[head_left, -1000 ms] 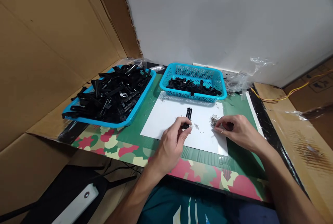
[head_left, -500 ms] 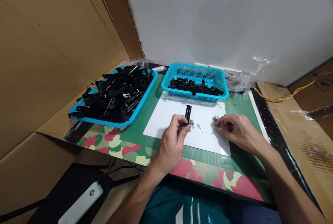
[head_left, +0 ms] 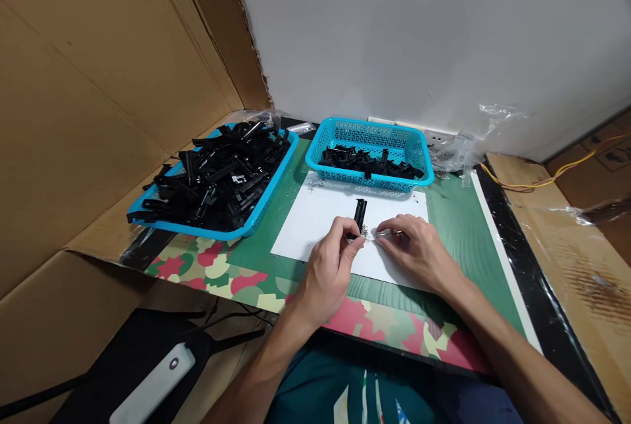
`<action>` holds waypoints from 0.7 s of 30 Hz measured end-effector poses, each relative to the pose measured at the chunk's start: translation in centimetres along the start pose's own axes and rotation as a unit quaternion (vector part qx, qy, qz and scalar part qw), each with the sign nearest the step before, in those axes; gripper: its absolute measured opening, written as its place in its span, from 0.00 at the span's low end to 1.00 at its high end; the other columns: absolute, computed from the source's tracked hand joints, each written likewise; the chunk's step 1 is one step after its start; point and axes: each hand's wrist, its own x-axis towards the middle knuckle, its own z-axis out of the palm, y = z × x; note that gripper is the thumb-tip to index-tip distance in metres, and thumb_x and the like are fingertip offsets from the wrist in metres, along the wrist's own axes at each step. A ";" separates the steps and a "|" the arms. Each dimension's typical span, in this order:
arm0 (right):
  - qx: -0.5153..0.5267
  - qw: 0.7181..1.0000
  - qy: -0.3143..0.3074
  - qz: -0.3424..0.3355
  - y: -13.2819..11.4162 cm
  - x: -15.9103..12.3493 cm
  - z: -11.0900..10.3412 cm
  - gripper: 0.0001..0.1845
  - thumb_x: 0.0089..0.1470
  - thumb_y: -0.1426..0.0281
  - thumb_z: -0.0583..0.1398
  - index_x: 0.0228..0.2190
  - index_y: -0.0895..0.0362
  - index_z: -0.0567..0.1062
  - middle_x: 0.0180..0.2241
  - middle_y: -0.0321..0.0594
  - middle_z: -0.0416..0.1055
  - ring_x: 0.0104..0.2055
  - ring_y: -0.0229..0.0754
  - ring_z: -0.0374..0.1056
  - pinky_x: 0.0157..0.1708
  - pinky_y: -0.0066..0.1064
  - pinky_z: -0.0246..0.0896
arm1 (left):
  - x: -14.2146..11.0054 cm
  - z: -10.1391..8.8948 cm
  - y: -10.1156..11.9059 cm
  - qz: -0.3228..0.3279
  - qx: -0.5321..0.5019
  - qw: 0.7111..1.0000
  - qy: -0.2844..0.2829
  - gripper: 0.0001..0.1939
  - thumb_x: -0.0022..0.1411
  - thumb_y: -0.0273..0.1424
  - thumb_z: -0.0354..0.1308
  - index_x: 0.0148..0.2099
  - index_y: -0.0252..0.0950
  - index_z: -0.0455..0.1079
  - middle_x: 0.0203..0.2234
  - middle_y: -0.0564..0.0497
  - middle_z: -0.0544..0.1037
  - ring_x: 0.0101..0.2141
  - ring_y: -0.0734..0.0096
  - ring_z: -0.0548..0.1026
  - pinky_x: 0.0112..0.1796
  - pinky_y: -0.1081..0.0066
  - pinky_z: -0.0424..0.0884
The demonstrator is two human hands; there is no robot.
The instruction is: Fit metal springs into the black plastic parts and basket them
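Note:
My left hand (head_left: 332, 253) pinches the near end of a long black plastic part (head_left: 361, 213), which points away from me over the white sheet (head_left: 305, 220). Closed around slim silvery tweezers (head_left: 392, 233), my right hand (head_left: 414, 246) is just to the right of the left one. The tweezers' tips point left, toward a small pile of tiny wire-like metal pieces (head_left: 365, 233) beside the black part. Whether the tips grip a piece is too small to tell.
A blue basket (head_left: 256, 217) heaped with black plastic parts stands at the left. Behind the sheet is another blue basket (head_left: 428, 164), holding smaller black parts. Clear plastic bags (head_left: 458, 154) and a yellow cable (head_left: 532, 185) lie at the back right. Cardboard (head_left: 98, 82) walls the left side.
My right hand has moved left with the tweezers, from the right-hand pile of metal pieces to near the left hand. The black part has barely shifted.

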 end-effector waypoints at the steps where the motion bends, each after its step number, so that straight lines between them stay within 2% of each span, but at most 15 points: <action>1: 0.000 1.000 0.001 0.002 0.0 0.1 0.1 0.03 0.64 0.70 0.65 0.38 0.54 0.82 0.32 0.39 0.76 0.36 0.46 0.70 0.40 0.39 0.60 | 0.0 0.0 0.0 0.000 0.004 1.000 -0.001 0.05 0.78 0.34 0.51 0.46 0.40 0.64 0.34 0.55 0.72 0.33 0.74 0.71 0.36 0.71 0.64; 6: -0.010 1.000 -0.010 -0.006 0.4 0.1 -0.1 0.04 0.64 0.70 0.64 0.37 0.55 0.81 0.33 0.40 0.76 0.37 0.46 0.70 0.41 0.40 0.60 | 0.0 0.0 0.2 -0.002 0.004 1.000 0.007 0.06 0.78 0.35 0.51 0.46 0.39 0.64 0.35 0.54 0.73 0.33 0.72 0.72 0.36 0.71 0.65; 13: -0.020 1.000 0.006 -0.014 0.0 0.1 -0.3 0.06 0.65 0.69 0.63 0.37 0.54 0.82 0.32 0.39 0.74 0.37 0.47 0.70 0.41 0.41 0.59 | 0.0 0.1 0.1 -0.044 -0.026 0.995 0.082 0.08 0.78 0.38 0.51 0.47 0.40 0.63 0.33 0.53 0.72 0.35 0.70 0.75 0.35 0.69 0.65; 17: -0.023 1.000 -0.006 -0.015 -0.3 0.3 0.1 0.05 0.64 0.69 0.64 0.38 0.54 0.82 0.32 0.39 0.74 0.37 0.48 0.70 0.41 0.41 0.59 | 0.0 0.1 0.0 -0.049 -0.027 0.995 0.082 0.08 0.78 0.39 0.51 0.47 0.40 0.63 0.33 0.53 0.72 0.34 0.70 0.74 0.35 0.69 0.65; 21: -0.017 1.000 0.015 0.001 0.1 0.3 -0.3 0.07 0.64 0.69 0.62 0.37 0.54 0.82 0.32 0.40 0.76 0.36 0.47 0.70 0.41 0.41 0.60 | -0.1 0.1 0.0 -0.053 -0.024 0.995 0.075 0.08 0.78 0.39 0.51 0.47 0.40 0.63 0.33 0.53 0.72 0.34 0.70 0.74 0.35 0.69 0.65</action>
